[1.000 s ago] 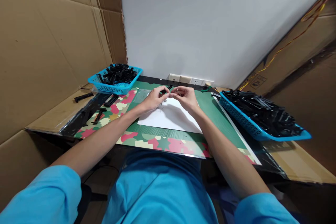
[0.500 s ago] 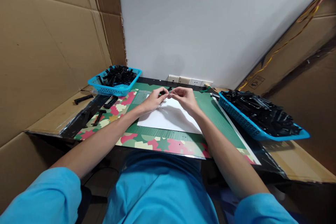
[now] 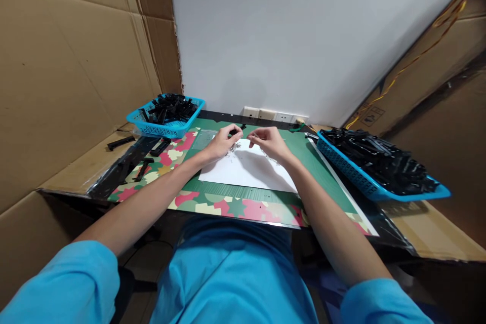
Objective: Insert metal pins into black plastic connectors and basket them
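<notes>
Left hand [image 3: 224, 144] and right hand [image 3: 269, 143] are curling inward (any pinched part cannot be told) above white paper [image 3: 224, 173]; brushing fingers risk scattering tiny pieces [image 3: 236, 147].

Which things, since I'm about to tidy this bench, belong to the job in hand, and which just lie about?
Probably the job:
white paper below the hands
tiny bits on it
black parts in both blue baskets
loose black parts, left

Probably just there:
yellow cable
wall sockets
cardboard

A black desk [image 3: 389, 233] carries a green mat [image 3: 326, 174] with patterned border. Paper [image 3: 235, 174] bearing small bits [image 3: 235, 147] lies mid-mat, black parts [image 3: 160, 148] at left. A left basket [image 3: 170, 130] and right basket [image 3: 343, 169], both blue, flank it.
</notes>
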The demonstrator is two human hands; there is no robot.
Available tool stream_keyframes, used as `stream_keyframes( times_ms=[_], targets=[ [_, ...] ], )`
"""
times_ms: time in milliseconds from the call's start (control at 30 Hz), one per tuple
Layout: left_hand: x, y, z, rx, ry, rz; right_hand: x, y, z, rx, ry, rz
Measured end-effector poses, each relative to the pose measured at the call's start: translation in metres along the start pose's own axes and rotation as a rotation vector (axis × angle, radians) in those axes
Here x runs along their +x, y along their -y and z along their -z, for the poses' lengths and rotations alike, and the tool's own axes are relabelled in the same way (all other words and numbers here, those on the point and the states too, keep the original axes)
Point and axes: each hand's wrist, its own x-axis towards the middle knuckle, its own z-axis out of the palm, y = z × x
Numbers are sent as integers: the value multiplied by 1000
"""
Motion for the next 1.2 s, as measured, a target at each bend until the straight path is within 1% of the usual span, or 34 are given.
stream_keyframes(
  times_ms=[133, 333, 667, 700, 767, 900, 967, 1067, 1200],
  targets=[
    [3, 2, 2, -23, -40, 10, 0, -10, 1, -181, 131, 22],
    [3, 0, 2, -3, -45, -27, -2, -14, -8, -201, 251, 67],
    [1, 0, 2, 52, -21, 4, -4, -10, -16, -235, 296, 62],
    [1, -1, 2, 56, -25, 5, -4, -9, -15, -226, 280, 62],
    [1, -2, 2, 70, -34, 12, -2, -7, -12, -184, 199, 69],
    [0, -3, 3, 68, -36, 33, 2, -5, -8, -27, -64, 116],
    [-1, -4, 1, 34, -8, 56, 4, -4, -10, 44, -158, 124],
    [-2, -5, -3, -54, 42, 82, 5, -3, -15, 81, -211, 132],
    [-3, -7, -7, -157, 51, 69, 5, -2, -21, 66, -229, 150]
  ],
)
